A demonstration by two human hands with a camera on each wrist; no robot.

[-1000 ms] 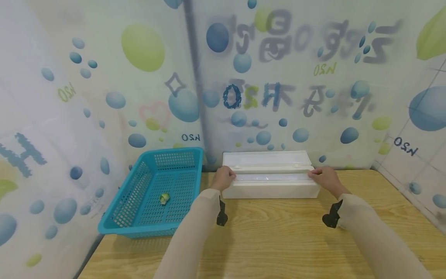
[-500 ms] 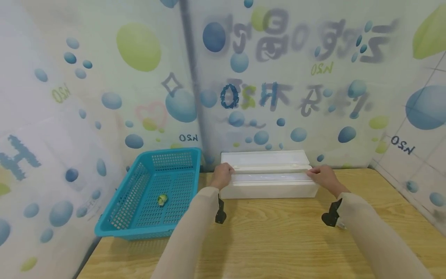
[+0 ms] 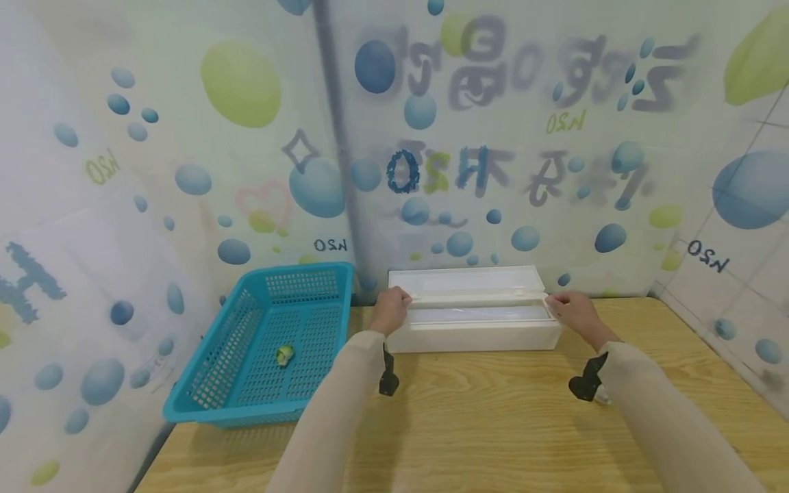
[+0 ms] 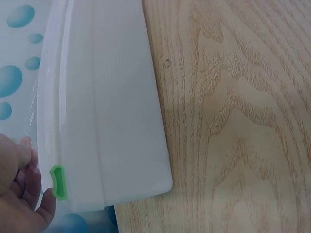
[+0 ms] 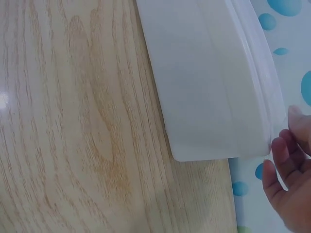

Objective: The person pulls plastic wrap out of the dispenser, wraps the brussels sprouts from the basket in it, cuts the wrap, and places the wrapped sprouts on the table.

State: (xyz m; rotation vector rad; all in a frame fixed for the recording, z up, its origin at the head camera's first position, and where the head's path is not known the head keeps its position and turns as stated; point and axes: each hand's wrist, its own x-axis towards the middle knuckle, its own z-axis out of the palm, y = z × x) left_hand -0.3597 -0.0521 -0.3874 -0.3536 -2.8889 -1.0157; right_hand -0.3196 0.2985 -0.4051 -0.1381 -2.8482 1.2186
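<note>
A long white cling film dispenser (image 3: pixel 474 337) stands at the back of the table with its lid (image 3: pixel 462 279) raised. My left hand (image 3: pixel 390 311) is at its left end, thumb and fingertips pinching the edge of the clear cling film (image 4: pixel 33 114). By the right end my right hand (image 3: pixel 579 316) has thumb and index finger together, seemingly on the film's other corner; the film there is hard to see. In the left wrist view a green piece (image 4: pixel 58 182) sits on the dispenser's end, near my curled fingers.
A teal plastic basket (image 3: pixel 203 416) stands left of the dispenser, a small green vegetable (image 3: pixel 284 355) lying in it. The wooden table (image 3: pixel 481 424) meets a patterned wall covering (image 3: pixel 530 205) at the back. Something small and clear (image 3: pixel 603 396) shows partly behind the right sleeve.
Both hands have shifted slightly up and back from the dispenser's front opening, the right also a little outward. The view has turned slightly to the right.
</note>
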